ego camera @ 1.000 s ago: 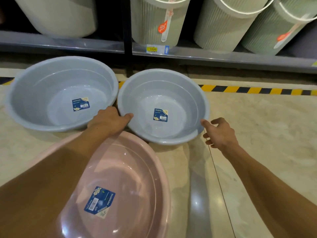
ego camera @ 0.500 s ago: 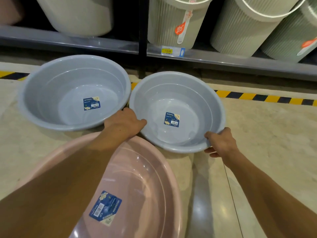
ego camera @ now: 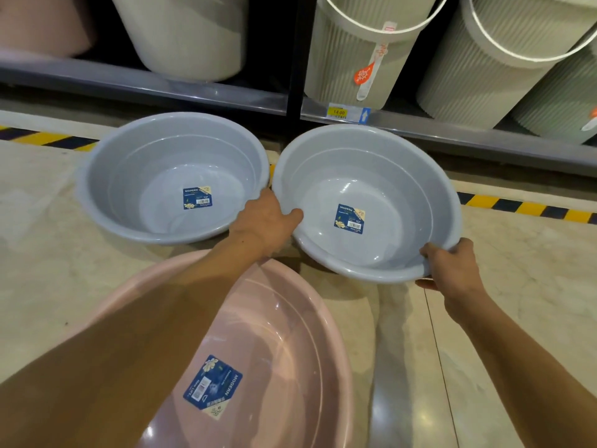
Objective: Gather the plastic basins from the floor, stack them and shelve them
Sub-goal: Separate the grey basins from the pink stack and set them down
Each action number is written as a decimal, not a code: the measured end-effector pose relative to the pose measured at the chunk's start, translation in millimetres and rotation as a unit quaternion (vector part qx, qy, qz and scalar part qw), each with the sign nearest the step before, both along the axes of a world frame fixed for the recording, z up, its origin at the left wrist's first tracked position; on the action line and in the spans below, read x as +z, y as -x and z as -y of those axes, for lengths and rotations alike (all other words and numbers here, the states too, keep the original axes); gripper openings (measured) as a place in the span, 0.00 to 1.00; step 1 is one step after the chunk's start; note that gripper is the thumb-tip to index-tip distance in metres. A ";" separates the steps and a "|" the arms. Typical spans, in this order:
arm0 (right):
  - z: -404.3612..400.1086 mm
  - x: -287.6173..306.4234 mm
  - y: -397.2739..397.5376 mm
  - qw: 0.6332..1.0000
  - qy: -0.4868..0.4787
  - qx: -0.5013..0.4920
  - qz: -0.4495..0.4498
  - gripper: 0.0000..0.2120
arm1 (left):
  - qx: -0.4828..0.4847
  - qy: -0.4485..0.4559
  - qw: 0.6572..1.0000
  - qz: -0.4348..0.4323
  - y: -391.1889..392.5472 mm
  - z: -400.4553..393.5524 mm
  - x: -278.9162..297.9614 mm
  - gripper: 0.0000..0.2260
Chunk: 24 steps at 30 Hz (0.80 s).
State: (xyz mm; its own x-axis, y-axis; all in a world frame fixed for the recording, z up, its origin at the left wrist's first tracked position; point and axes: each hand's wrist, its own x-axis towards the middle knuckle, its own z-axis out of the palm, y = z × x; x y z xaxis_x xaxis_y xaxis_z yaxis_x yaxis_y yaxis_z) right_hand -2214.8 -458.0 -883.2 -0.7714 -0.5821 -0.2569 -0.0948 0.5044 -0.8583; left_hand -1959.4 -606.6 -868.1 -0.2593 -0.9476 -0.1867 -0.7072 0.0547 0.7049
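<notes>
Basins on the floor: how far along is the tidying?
Nothing looks stacked or shelved yet. In hand: the left hand and right hand grip the rim of the right grey plastic basin. Left: nest it with the left grey plastic basin and the pink plastic basin, then shelve them.

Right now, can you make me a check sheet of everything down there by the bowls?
Surface: pale marble floor, shiny, with a yellow-black stripe along the shelf.
Job's things: two grey basins, left grey basin and right grey basin, side by side; pink basin nearest, partly under the left arm.
Clutter: nothing seen.
Hands: left hand and right hand grip opposite rims of the right grey basin.
Cables: nothing seen.
Surroundings: shelf with ribbed buckets; yellow price tag.
</notes>
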 end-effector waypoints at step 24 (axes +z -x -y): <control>-8.4 125.7 -132.9 0.985 0.083 0.151 -0.030 0.20 | 0.142 0.005 0.982 -0.127 -193.3 -67.8 112.4 0.22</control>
